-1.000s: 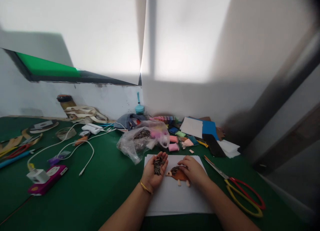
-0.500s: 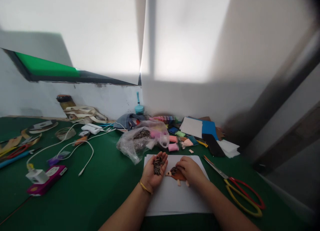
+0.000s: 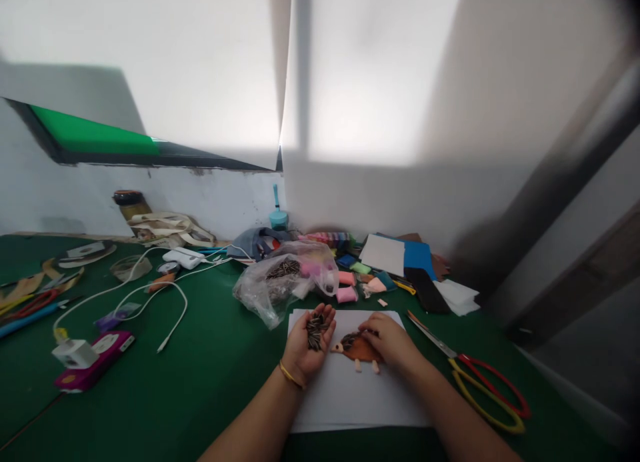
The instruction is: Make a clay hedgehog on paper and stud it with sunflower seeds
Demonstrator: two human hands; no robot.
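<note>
My left hand (image 3: 306,347) lies palm up and cupped, with a heap of striped sunflower seeds (image 3: 316,332) in it. To its right, a flat brown clay hedgehog (image 3: 364,351) rests on white paper (image 3: 350,402). The hedgehog has a pale snout with a dark dot and two pale feet, and several seeds stick up along the front of its back. My right hand (image 3: 393,342) is over the hedgehog's back, fingertips pinched at a dark seed that they mostly hide.
Behind the paper sits a clear plastic bag (image 3: 285,282) of seeds, beside clay packs (image 3: 346,294). Large scissors (image 3: 475,382) lie open to the right. At left are a purple power strip (image 3: 95,362) with a white charger (image 3: 75,352) and looping white cable (image 3: 186,309).
My right hand has shifted slightly right and back along the hedgehog, uncovering more of its brown body and the rear foot. My left hand stays still with the seeds.
</note>
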